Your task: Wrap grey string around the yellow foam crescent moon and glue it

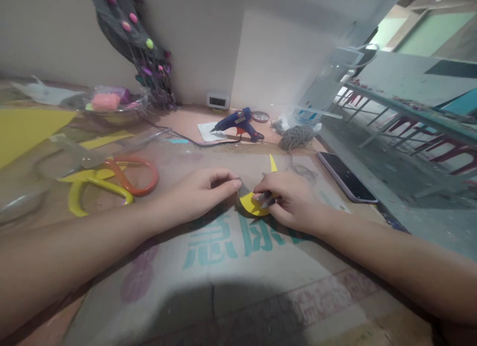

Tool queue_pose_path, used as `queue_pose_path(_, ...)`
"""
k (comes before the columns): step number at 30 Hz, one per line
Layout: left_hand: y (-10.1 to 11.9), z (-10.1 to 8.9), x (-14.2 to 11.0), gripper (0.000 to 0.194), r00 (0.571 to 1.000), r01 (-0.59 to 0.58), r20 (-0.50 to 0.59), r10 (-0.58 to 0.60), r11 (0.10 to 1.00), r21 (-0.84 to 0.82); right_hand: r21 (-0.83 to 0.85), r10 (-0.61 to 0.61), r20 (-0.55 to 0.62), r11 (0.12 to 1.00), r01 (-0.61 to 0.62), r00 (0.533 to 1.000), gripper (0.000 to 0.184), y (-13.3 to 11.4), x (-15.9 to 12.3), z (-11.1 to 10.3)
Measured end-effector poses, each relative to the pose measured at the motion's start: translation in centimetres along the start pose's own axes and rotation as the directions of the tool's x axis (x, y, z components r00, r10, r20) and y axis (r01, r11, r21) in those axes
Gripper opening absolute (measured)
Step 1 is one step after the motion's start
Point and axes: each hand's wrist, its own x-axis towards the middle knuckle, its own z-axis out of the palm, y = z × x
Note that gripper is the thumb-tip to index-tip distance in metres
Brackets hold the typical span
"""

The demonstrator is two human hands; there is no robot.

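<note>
A small yellow crescent-shaped piece (255, 206) is between my two hands over the cardboard, with a grey patch at its left end. My left hand (208, 191) pinches that grey end between thumb and fingers. The fingers of my right hand (292, 199) are closed around a slim, dark pen-like tool (265, 199), whose tip lies over the yellow piece. A pointed yellow tip (273, 163) shows above the right hand; the part between is hidden behind the fingers.
Scissors (136, 176) with orange and yellow handles lie left, near yellow sheets (33, 130). Behind are a blue glue gun (238, 121), grey yarn (297, 136) and a bowl (115, 112) of colourful material. A phone (346, 177) lies right, by the table edge.
</note>
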Motion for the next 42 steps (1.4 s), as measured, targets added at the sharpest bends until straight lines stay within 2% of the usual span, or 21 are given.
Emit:
queue_pose_path(5,0.03,0.08,0.01,0.032,1.000,-0.002,-0.008,0.002,1.000,-0.028,-0.011,-0.007,-0.002,1.000,0.007,1.000,0.019,0.10,0.03,0.09)
queue_pose_path(11,-0.09,0.06,0.08,0.029,1.000,-0.006,0.027,0.005,0.999,0.033,-0.004,0.009,0.004,1.000,-0.009,1.000,0.018,-0.01,0.05,0.06)
queue_pose_path(28,-0.26,0.10,0.12,0.026,0.999,0.016,0.028,-0.016,1.000,-0.021,0.010,0.019,0.022,1.000,-0.019,1.000,0.017,0.17,-0.04,0.17)
queue_pose_path(34,-0.20,0.02,0.11,0.029,1.000,-0.013,0.029,0.012,0.999,0.041,0.011,0.010,0.017,1.000,-0.010,1.000,0.014,0.08,-0.11,0.16)
queue_pose_path(42,-0.53,0.01,0.23,0.024,0.999,-0.001,0.037,-0.001,0.998,0.057,0.007,0.006,0.026,1.000,-0.007,1.000,0.014,0.02,0.06,0.11)
